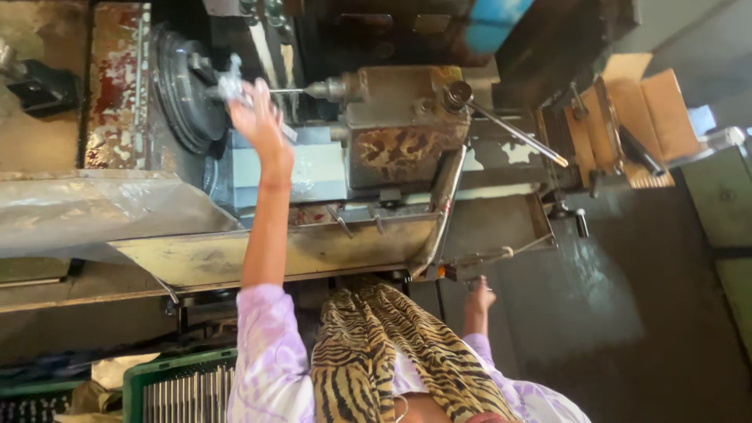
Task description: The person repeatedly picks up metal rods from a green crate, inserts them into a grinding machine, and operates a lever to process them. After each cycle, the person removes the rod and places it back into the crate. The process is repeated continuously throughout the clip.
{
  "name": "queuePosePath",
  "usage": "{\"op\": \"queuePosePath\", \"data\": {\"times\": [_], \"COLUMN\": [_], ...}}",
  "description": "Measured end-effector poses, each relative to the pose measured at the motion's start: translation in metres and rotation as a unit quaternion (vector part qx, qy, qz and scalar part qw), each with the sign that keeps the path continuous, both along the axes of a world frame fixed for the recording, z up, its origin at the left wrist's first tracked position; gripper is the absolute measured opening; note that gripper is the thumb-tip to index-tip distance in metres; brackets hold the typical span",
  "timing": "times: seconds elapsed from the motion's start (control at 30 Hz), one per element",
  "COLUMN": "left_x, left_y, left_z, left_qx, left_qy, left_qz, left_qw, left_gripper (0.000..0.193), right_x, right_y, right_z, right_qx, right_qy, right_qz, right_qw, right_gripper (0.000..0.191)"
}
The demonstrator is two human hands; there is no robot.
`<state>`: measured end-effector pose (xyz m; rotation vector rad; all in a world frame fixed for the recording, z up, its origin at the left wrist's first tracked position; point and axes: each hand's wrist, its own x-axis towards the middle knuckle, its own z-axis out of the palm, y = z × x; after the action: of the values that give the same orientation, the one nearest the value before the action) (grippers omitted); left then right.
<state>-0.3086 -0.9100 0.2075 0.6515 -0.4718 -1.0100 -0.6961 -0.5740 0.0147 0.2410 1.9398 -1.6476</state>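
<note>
Up at the dark round chuck [182, 86], my left hand [258, 117] pinches a small silvery metal fitting [229, 81] in its fingertips, just ahead of the thin drill bit [286, 92]. It looks pale, shiny and knobbly. My right hand [479, 298] grips a lever [478, 261] under the rusty machine's tray [274, 254].

1. Metal workpiece [227, 82]: small, silvery, knobbly part, held at the round dark chuck [182, 86] of the machine, under the fingertips of the left hand [258, 117].
2. Drill bit [286, 92]: thin, straight rod, lying level, its tip toward the workpiece.
3. Lever handle [474, 265]: pale bar at the tray's front edge, just above the right hand [479, 298].
</note>
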Motion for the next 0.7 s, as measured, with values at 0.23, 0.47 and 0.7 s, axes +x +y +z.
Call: {"op": "queuePosePath", "data": {"times": [0.23,0.47,0.7], "left_x": [0.064,0.155,0.225], "left_y": [0.209,0.349,0.501], "left_z": [-0.032,-0.085,-0.112], "left_qx": [0.024,0.121,0.214], "left_qy": [-0.314,-0.489,-0.534], "left_qz": [-0.084,0.042,0.118], "left_qw": [0.945,0.863,0.809], "left_gripper": [0.015,0.031,0.029], "right_x": [0.027,0.084,0.287], "right_y": [0.041,0.103,0.145], "right_z": [0.014,0.042,0.046], "right_qx": [-0.08,-0.062,-0.019], "right_qy": [-0.188,-0.065,-0.017], "right_qz": [-0.066,0.061,0.479], "right_qw": [0.977,0.994,0.878], "right_gripper": [0.031,0.039,0.026]}}
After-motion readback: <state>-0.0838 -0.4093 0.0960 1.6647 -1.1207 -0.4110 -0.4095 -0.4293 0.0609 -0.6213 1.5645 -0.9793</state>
